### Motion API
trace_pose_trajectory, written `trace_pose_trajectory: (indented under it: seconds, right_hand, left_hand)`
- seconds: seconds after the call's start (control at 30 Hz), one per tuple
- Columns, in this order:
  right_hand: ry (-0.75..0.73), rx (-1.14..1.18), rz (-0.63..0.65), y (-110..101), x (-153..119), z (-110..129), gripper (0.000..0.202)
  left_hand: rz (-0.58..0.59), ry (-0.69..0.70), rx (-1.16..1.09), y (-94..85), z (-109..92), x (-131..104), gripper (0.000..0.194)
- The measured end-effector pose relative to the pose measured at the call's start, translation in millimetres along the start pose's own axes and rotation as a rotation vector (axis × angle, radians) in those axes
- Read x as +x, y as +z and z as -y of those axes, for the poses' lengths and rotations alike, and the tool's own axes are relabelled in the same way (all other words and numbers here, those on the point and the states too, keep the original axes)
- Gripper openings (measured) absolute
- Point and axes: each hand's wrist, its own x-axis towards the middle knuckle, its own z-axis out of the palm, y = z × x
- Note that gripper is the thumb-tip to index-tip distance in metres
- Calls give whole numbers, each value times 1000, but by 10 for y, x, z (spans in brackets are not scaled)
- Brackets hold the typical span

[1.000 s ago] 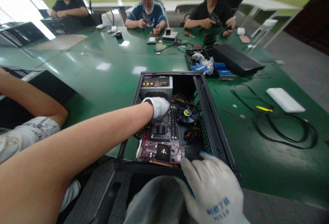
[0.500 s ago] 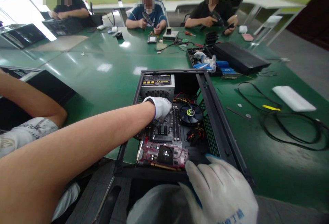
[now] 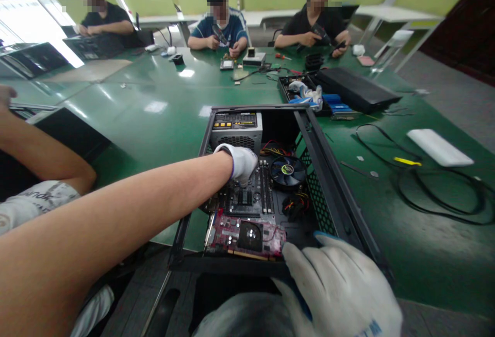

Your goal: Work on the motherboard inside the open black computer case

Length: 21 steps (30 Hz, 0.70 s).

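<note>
An open black computer case (image 3: 327,172) lies in front of me. My left hand (image 3: 244,164), in a white glove, reaches into it beside the power supply (image 3: 237,131). Its fingers curl down at the motherboard (image 3: 242,200), left of the memory slots; what they hold is hidden. A round black cooling fan (image 3: 287,170) sits just to their right. Flat across the near end lies a red graphics card (image 3: 232,231), gold contacts towards me. My right hand (image 3: 340,285), also gloved, is closed over the case's near rim, fingertips at the card's right end.
Black cables (image 3: 429,208) and a white block (image 3: 440,147) lie to the right on the green table (image 3: 154,120). Beyond the case stands a tray with gloves (image 3: 307,95). A co-worker's arm (image 3: 50,146) is close on the left; several people sit opposite.
My right hand has shifted slightly right and down in the picture, and the view has tilted a little. The left hand stays nearly in place. The left co-worker's arm has moved slightly.
</note>
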Motion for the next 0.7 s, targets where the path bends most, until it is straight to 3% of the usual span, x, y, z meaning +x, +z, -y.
trace_pose_trajectory:
  seconds: [0.33, 0.47, 0.57, 0.7]
  right_hand:
    - [-4, 15, -15, 25, 21, -10, 25]
    - [29, 52, -11, 34, -8, 16, 25]
    - [34, 69, -20, 42, 22, -2, 22]
    - [54, 50, 2, 85, 218, -149, 19]
  left_hand:
    - [-38, -36, -42, -104, -27, -137, 77]
    - [-79, -20, -139, -124, -5, -210, 63]
    - [-191, -6, -201, -172, 0, -329, 52]
    - [-414, -27, -246, -267, 80, -502, 51]
